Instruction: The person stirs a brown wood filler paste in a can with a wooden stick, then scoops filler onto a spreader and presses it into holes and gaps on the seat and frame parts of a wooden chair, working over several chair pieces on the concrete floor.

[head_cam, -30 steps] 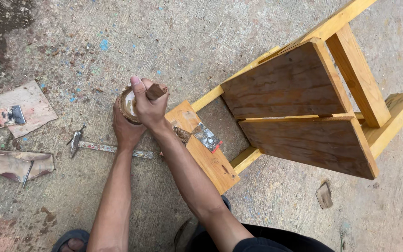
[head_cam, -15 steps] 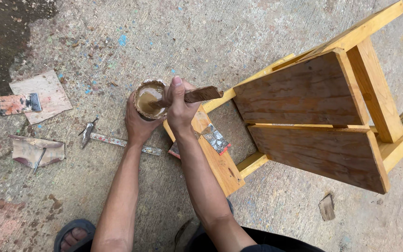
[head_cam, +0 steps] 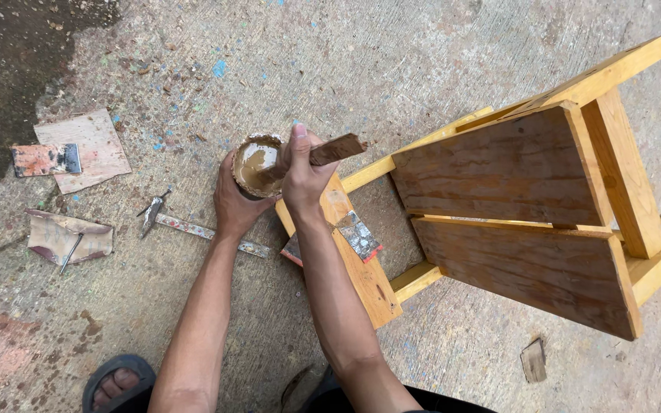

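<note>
My left hand (head_cam: pixel 232 205) holds a small round can (head_cam: pixel 255 164) of brown paste from below and behind. Gripped in my right hand (head_cam: pixel 302 176) is a flat brown wooden stick (head_cam: pixel 337 149), whose lower end dips into the paste. Both hands hover over the near leg of a yellow wooden stool (head_cam: pixel 545 206) that lies on its side on the concrete floor. A putty knife (head_cam: pixel 355 234) with a smeared blade rests on that leg, just under my right wrist.
A hammer (head_cam: pixel 193 226) lies on the floor left of my left arm. Further left are a plywood scrap (head_cam: pixel 101 145), a small reddish board (head_cam: pixel 43 159) and crumpled sandpaper (head_cam: pixel 66 235). A wood chip (head_cam: pixel 532 359) lies at lower right. My sandalled foot (head_cam: pixel 116 380) shows at the bottom.
My hands with the can and stick have stayed together over the stool leg. The stick has tilted, its free end now pointing right, and the can's opening shows more.
</note>
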